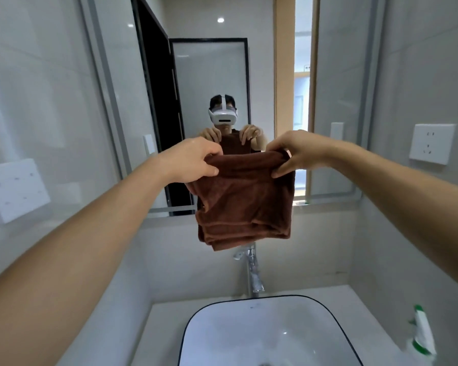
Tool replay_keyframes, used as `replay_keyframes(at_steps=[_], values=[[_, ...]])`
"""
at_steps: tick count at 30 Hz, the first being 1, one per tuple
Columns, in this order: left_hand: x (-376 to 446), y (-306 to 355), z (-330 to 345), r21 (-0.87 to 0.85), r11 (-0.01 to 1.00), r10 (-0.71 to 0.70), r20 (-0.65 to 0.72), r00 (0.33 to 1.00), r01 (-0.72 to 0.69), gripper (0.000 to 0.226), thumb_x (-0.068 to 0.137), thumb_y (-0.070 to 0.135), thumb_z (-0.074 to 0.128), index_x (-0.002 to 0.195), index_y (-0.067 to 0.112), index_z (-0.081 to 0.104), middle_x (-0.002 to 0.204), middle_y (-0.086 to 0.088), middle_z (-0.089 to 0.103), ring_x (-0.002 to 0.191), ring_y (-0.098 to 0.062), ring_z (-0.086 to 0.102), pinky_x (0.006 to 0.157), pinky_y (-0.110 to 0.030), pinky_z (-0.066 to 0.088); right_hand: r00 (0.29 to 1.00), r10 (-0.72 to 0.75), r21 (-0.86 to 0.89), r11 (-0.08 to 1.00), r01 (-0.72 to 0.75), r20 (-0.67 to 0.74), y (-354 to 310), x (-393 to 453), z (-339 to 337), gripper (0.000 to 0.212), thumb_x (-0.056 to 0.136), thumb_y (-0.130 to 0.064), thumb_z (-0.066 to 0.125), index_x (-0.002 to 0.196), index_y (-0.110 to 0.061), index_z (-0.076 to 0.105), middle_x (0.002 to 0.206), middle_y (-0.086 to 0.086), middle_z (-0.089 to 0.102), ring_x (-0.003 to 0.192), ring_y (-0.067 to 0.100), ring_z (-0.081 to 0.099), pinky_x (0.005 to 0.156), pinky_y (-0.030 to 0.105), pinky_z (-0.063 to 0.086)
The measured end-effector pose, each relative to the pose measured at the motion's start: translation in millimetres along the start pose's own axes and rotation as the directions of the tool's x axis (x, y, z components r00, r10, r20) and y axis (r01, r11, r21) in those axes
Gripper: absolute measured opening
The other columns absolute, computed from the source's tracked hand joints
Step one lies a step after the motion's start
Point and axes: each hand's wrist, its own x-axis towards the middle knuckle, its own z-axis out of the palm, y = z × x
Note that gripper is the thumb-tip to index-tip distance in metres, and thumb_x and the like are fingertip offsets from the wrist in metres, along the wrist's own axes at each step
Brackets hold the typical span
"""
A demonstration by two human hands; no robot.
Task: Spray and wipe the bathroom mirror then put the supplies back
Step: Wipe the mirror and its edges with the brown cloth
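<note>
Soft even indoor light; ceiling lamp (220, 20) reflected in mirror (222, 75); wide-angle bending at edges; slight blur.

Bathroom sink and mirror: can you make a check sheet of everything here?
Surface: white counter around a black-rimmed sink.
Job's things: folded brown towel held up before the mirror; green-and-white spray bottle on the counter, right of the sink.
Clutter: nothing seen.
Hands: left hand and right hand each pinch a top corner of the towel.
Cables: nothing seen.
Surroundings: chrome faucet, wall outlet, switch plate, grey tiles.
</note>
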Motion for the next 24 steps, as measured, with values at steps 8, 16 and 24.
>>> replay_keyframes(at_steps=[8, 16, 24], values=[[-6.8, -16.2, 33.3, 0.029, 0.998, 0.062, -0.167, 0.984, -0.058, 0.012, 0.091, 0.020, 0.070, 0.090, 0.031, 0.066, 0.086, 0.006, 0.066, 0.086, -0.017, 0.063, 0.078, -0.037, 0.053, 0.990, 0.115, 0.111, 0.988, -0.105, -0.084, -3.0, -6.1, 13.7, 0.026, 0.081, -0.003, 0.079, 0.077, -0.025, 0.066, 0.081, -0.001, 0.065, 0.057, 0.010, 0.069, 0.051, 0.026, 0.056], [-4.8, -20.0, 12.2, -0.208, 0.978, -0.091, -0.258, 0.962, 0.037, 0.009, 0.095, 0.010, 0.065, 0.101, 0.014, 0.070, 0.094, -0.012, 0.067, 0.073, -0.027, 0.073, 0.055, -0.042, 0.063, 0.972, 0.180, 0.364, 0.924, -0.115, -0.151, -13.9, 9.2, 9.0, 0.030, 0.083, 0.005, 0.075, 0.073, -0.020, 0.060, 0.083, 0.001, 0.063, 0.070, 0.017, 0.076, 0.062, 0.021, 0.059], [-41.4, -43.1, 39.8, -0.173, 0.971, -0.184, -0.105, 0.977, 0.164, 0.013, 0.092, 0.013, 0.071, 0.104, 0.012, 0.073, 0.091, -0.008, 0.071, 0.084, -0.024, 0.071, 0.078, -0.046, 0.061, 0.987, 0.150, 0.480, 0.863, -0.160, 0.060, -22.5, 2.2, 59.5, 0.006, 0.089, -0.008, 0.073, 0.088, -0.011, 0.068, 0.090, 0.009, 0.068, 0.074, 0.017, 0.075, 0.067, 0.030, 0.063]])
